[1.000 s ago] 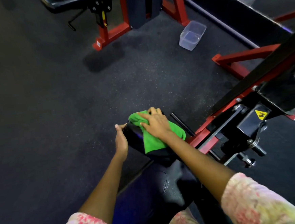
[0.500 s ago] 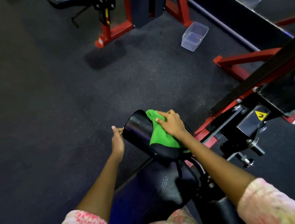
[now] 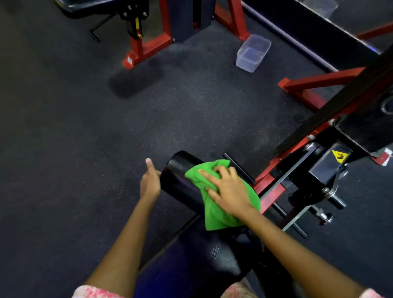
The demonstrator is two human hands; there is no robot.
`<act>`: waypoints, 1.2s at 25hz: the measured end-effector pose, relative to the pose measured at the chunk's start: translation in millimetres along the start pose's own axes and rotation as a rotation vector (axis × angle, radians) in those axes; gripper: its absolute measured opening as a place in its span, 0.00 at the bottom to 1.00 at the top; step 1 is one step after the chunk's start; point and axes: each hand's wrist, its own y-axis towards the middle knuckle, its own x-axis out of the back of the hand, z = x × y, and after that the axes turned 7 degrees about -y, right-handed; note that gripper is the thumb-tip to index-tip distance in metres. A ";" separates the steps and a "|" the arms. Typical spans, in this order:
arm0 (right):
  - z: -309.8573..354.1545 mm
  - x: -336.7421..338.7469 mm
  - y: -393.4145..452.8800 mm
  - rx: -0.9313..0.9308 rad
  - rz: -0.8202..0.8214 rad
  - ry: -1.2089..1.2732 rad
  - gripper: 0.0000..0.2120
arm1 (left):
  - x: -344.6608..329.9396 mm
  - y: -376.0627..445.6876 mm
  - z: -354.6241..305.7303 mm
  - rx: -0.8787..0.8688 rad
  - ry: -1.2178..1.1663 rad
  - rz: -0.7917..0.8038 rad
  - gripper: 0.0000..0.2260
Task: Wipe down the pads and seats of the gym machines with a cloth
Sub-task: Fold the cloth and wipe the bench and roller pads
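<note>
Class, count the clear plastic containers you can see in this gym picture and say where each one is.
2. One clear plastic container sits on the floor near a red machine frame; a second container appears beyond the black barrier, top right, possibly a reflection.

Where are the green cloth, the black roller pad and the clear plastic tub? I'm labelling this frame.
green cloth (image 3: 216,214): head view, lower folded part.
black roller pad (image 3: 177,173): head view, bare left end.
clear plastic tub (image 3: 253,52): head view, its near wall.

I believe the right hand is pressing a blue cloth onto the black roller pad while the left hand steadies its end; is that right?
Not quite: the cloth is green, not blue, as the head view shows. The right hand does press it onto the black roller pad, with the left hand at its end.
</note>
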 end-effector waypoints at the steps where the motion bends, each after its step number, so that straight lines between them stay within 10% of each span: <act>1: -13.6 -0.3 0.4 -0.110 0.027 0.046 0.24 | -6.5 -1.7 -4.3 -0.015 0.041 -0.007 0.32; 5: -29.2 1.6 31.2 -0.482 0.160 0.199 0.22 | -37.2 -7.2 -31.3 -0.141 0.036 0.055 0.26; 11: -6.2 -2.9 -39.6 -0.067 -0.093 0.102 0.25 | -53.6 6.6 -29.8 -0.106 0.044 0.007 0.25; 17: -51.1 -9.3 30.2 -0.538 0.149 0.405 0.20 | -37.8 2.5 -0.3 -0.123 -0.264 0.009 0.19; 25: 0.8 -25.0 -62.7 0.022 -0.112 -0.067 0.25 | -5.7 -5.8 46.9 -0.056 -0.209 -0.096 0.25; 30: -13.1 -10.9 3.6 -0.454 -0.024 0.093 0.21 | 5.1 -11.8 41.7 -0.029 -0.274 0.014 0.25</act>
